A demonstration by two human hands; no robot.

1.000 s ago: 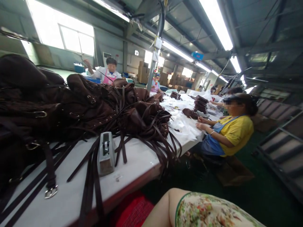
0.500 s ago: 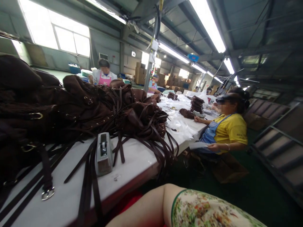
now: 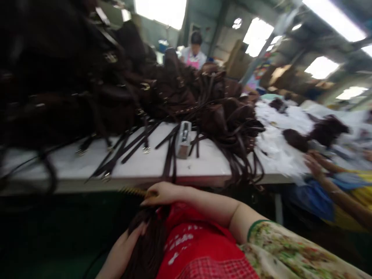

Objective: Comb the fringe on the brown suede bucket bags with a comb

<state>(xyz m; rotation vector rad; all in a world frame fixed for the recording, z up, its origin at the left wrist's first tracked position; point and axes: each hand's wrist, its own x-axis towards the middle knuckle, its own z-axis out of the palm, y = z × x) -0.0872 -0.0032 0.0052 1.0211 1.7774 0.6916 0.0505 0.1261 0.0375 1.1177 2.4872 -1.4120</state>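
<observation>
My right hand (image 3: 162, 192) is closed on a yellow-brown comb (image 3: 133, 190), its toothed end pointing left just below the table edge. Beneath it hang long dark brown strands that look like hair (image 3: 149, 248), in front of a red apron (image 3: 186, 232). My left hand (image 3: 124, 246) rests against the left side of these strands, fingers curled; blur and the strands hide its fingertips, though it seems to hold them. Beyond my hands stands a grey tape dispenser (image 3: 183, 139) on the white table (image 3: 209, 159).
Dark brown leather bags (image 3: 122, 93) are heaped along the table, with straps (image 3: 241, 155) and buckles hanging toward its front edge. White plastic sheets (image 3: 276, 143) lie farther right. A co-worker's arm (image 3: 334, 186) reaches in at the right; another person (image 3: 194, 54) is behind the heap.
The view has swung left and down and is blurred. Both my hands now show, one with the comb; before, only my right arm was visible. The co-worker on the right is now partly cut off.
</observation>
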